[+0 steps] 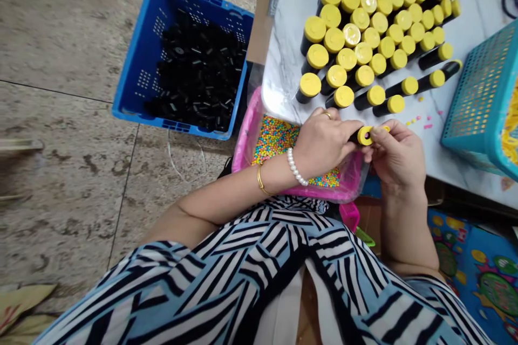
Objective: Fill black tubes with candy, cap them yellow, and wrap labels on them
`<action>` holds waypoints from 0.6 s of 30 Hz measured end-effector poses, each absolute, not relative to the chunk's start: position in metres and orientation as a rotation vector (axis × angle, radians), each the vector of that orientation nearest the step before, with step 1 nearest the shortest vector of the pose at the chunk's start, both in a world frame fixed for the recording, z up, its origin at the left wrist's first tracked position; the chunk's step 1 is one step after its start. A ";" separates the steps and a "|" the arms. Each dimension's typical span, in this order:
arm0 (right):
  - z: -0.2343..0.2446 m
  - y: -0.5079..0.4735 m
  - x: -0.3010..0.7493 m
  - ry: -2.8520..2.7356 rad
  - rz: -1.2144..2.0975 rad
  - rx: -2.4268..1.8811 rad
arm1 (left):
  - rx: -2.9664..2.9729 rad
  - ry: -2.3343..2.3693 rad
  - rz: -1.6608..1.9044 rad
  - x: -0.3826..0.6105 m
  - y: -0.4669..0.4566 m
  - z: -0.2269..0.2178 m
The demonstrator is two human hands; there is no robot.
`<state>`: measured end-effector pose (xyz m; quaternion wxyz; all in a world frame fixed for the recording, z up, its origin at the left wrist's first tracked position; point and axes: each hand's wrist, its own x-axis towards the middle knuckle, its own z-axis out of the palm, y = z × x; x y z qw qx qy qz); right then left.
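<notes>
My left hand (324,143) is closed around a small black tube (358,137) over a pink tray (246,137) of coloured beads. My right hand (399,156) pinches a yellow cap (366,135) at the tube's end; the two hands meet at the cap. On the white table (287,59) just beyond them stand and lie several black tubes with yellow caps (356,38), packed in rows. A few loose beads (421,118) lie on the table near my right hand.
A blue crate (141,70) full of black tubes sits on the stone floor at the left. A teal perforated basket (481,102) with yellow pieces stands on the table at the right. A colourful mat (481,269) lies below right.
</notes>
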<state>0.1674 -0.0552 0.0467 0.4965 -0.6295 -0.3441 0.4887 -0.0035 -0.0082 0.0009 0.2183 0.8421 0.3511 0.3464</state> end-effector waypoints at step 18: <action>0.038 -0.065 0.155 -1.062 0.870 -1.660 | 1.081 0.670 0.828 0.019 -0.022 0.005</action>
